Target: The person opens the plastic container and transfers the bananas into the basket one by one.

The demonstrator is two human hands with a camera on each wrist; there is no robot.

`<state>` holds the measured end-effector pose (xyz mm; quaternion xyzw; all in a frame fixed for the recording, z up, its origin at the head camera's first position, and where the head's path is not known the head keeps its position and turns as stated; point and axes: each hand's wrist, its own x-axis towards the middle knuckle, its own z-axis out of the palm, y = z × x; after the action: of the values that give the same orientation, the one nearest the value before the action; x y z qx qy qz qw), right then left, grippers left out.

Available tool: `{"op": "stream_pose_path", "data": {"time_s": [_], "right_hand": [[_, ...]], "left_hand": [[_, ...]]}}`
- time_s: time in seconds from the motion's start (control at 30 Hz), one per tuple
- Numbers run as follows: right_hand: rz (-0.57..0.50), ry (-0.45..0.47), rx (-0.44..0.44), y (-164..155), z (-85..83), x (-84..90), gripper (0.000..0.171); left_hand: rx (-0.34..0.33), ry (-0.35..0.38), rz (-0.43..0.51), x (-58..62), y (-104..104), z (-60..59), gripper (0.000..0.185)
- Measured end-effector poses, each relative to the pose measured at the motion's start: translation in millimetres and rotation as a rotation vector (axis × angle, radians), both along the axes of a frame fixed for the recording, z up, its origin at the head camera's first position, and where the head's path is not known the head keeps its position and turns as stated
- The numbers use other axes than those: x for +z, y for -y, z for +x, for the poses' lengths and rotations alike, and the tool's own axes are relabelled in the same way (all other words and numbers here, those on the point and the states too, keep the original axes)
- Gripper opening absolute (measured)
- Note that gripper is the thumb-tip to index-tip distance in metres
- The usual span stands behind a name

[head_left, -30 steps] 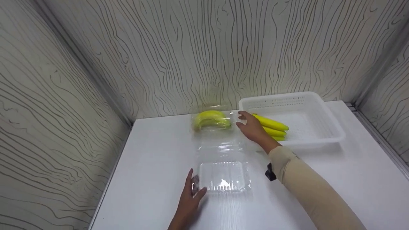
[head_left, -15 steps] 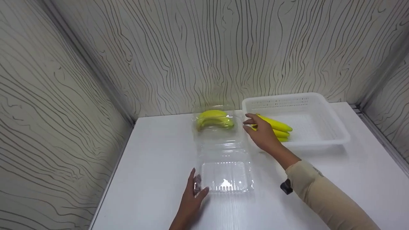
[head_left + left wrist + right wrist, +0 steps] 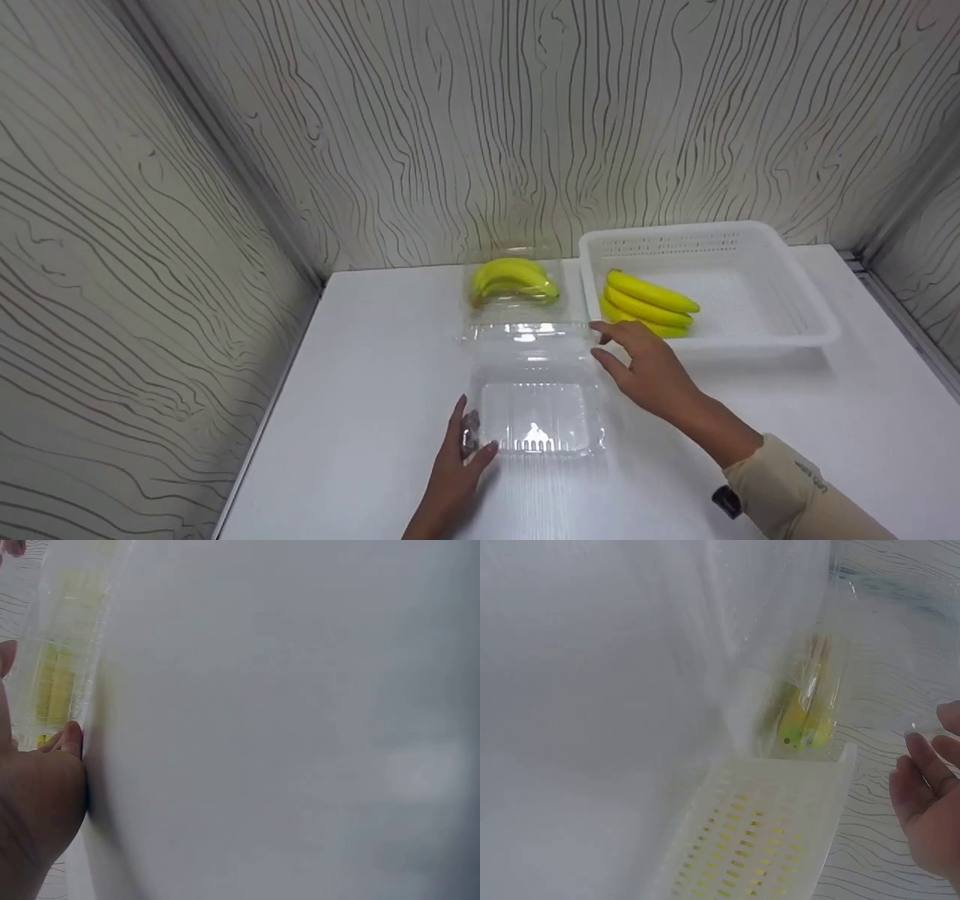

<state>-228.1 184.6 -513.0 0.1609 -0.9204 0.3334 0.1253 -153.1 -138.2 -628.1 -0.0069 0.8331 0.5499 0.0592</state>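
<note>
Left hand [image 3: 457, 465] nearest, thumb and fingers pinching near-left corner of clear clamshell box [image 3: 536, 416], mid-table. Right hand [image 3: 649, 367] at raised lid's right edge, fingers loosely spread, pinch unclear. Box likely light, thin, springy (slippery, dents easily): hold rims. Behind: boxed bananas [image 3: 514, 279], basket [image 3: 795, 315].

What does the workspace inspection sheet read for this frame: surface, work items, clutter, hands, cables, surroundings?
Surface: white table.
Work items: clear clamshell container lying open; banana bunch in its far half; more bananas in the white basket.
Clutter: nothing seen.
Hands: left hand holds the container's near left corner; right hand at its right edge, fingers loosely extended, contact unclear.
Cables: nothing seen.
Surroundings: wood-grain patterned walls on three sides.
</note>
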Motion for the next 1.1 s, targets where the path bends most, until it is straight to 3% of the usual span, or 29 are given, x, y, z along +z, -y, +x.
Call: {"op": "stream_pose_path", "data": {"time_s": [0.23,0.4,0.63,0.73,0.83,0.97,1.1], "right_hand": [[0.156,-0.172,0.023,-3,27.4,-19.9,0.046],[0.185,-0.223,0.035,-6,42.5,-38.3,0.055],[0.195,-0.153,0.007,-9,56.6,-59.6,0.062],[0.194,-0.102,0.002,-11,62.0,-65.2,0.062],[0.188,-0.034,-0.002,-13,66.8,-69.0,0.062],[0.180,0.041,-0.013,-15,71.3,-73.6,0.064],[0.149,0.053,0.000,-18,74.9,-78.4,0.063]], "left_hand": [[0.018,0.056,0.005,2.1,-4,-0.4,0.098],[0.015,0.055,0.017,2.5,-2,-0.1,0.103],[-0.091,-0.028,0.171,-1.5,10,-5.3,0.113],[-0.089,0.019,0.230,-0.1,13,-6.1,0.110],[-0.066,0.082,0.259,1.3,14,-4.6,0.092],[-0.060,0.096,0.229,-0.2,13,-1.8,0.069],[-0.053,0.129,0.202,0.4,12,-1.0,0.066]]}}
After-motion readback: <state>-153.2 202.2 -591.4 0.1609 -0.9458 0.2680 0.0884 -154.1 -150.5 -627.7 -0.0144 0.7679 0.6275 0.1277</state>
